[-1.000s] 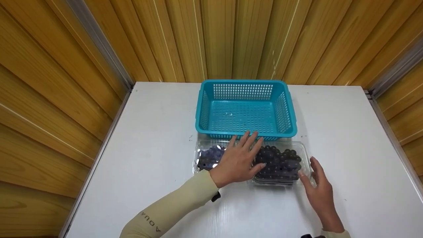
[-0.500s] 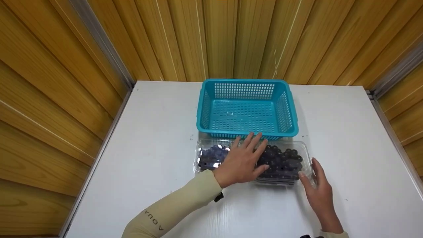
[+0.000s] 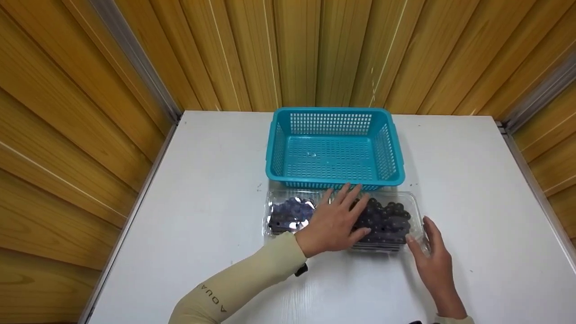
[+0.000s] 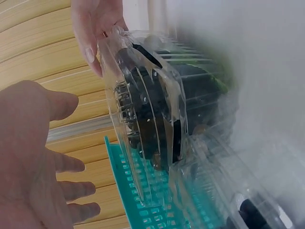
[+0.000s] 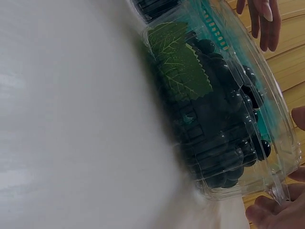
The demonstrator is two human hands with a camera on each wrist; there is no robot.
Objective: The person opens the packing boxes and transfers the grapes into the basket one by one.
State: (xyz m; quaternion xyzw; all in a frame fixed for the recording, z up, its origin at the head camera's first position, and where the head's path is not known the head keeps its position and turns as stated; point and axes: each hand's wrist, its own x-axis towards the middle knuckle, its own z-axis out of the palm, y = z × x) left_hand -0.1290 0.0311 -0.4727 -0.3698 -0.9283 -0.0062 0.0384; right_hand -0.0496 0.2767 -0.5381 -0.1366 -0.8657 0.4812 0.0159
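A clear plastic clamshell of dark grapes (image 3: 382,222) lies on the white table, with a green leaf (image 5: 178,64) showing through its side. My right hand (image 3: 434,263) holds its right edge, thumb at the near corner and fingers along the end. My left hand (image 3: 333,225) is spread over the left part of this clamshell, palm down; the left wrist view shows a gap between its fingers (image 4: 76,191) and the lid. Left of it is a second clear clamshell with bluish-purple fruit (image 3: 292,211), partly hidden by my left hand.
Just behind the clamshells stands a teal plastic basket (image 3: 275,175) with meshed sides and nothing large in it. The white table (image 3: 211,193) is bordered by wood-patterned panels (image 3: 297,54) at the back and both sides.
My left hand has drifted a little to the right above the clamshells, uncovering more of the left one. My right hand stays at the right edge, and the clamshells have not visibly moved.
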